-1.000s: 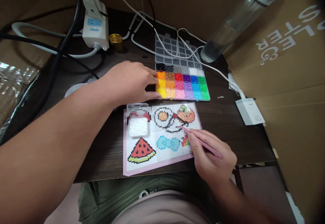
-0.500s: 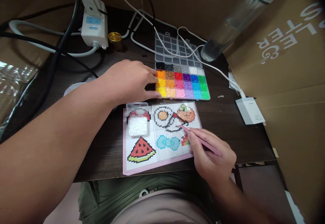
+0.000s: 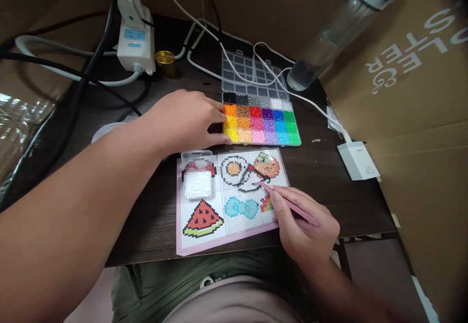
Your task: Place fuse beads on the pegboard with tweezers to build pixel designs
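My right hand (image 3: 310, 223) is closed around pink tweezers (image 3: 297, 211). Their tips are over the clear pegboard (image 3: 252, 225) on a pattern sheet, close to black outline beads (image 3: 249, 189); I cannot tell whether a bead is pinched. My left hand (image 3: 192, 120) has its thumb and fingers apart, touching the left edge of the lidded bead box (image 3: 261, 143), which lies unfolded with many colours in its compartments. A small clear case of white beads (image 3: 198, 184) stands open on the sheet, partly covering a red picture. Below it is a printed watermelon slice (image 3: 203, 219).
A tall water bottle (image 3: 321, 45) leans at the back right. White cables (image 3: 241, 76) cross the box lid. A power strip (image 3: 136, 45) and a small gold cup (image 3: 165, 60) stand at the back left. A white charger (image 3: 357, 161) is at the right.
The whole view has shifted slightly. Both hands keep practically the same place, the left at the bead box and the right with the tweezers over the pegboard.
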`<action>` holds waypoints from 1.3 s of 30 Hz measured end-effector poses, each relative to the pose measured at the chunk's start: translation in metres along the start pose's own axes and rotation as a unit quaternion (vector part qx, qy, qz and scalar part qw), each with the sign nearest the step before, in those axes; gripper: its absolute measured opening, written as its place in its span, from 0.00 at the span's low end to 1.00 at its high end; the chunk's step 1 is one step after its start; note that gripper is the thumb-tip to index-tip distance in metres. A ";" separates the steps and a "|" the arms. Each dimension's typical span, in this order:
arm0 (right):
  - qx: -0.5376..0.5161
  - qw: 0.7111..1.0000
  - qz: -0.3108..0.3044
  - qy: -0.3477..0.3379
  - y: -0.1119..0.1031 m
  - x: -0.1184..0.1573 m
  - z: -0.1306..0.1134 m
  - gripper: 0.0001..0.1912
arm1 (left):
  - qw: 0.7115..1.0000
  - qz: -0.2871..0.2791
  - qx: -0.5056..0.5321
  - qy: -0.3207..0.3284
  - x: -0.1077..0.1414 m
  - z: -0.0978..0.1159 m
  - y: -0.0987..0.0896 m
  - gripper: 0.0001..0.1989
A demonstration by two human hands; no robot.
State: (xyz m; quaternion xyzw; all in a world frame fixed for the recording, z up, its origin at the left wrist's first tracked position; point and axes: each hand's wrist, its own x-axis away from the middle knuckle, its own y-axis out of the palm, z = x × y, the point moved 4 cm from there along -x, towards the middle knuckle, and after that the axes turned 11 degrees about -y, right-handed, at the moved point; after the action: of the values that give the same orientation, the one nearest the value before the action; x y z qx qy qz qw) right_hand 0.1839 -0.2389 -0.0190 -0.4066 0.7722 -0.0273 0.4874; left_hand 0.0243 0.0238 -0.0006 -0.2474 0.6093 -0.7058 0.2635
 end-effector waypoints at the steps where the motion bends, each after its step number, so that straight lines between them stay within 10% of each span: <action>1: 0.001 1.000 -0.002 -0.001 0.000 0.000 0.000 0.14 | 1.000 -0.012 -0.017 -0.013 0.000 0.002 -0.001 0.22; 39: 0.022 0.999 -0.026 -0.010 0.002 -0.001 -0.001 0.13 | 0.999 -0.017 -0.040 -0.011 0.001 0.006 -0.004 0.24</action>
State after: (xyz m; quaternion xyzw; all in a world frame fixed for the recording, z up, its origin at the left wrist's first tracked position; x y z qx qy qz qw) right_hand 0.1821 -0.2371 -0.0190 -0.4156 0.7560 -0.0526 0.5030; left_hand 0.0273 0.0199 0.0040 -0.2759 0.6295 -0.6827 0.2481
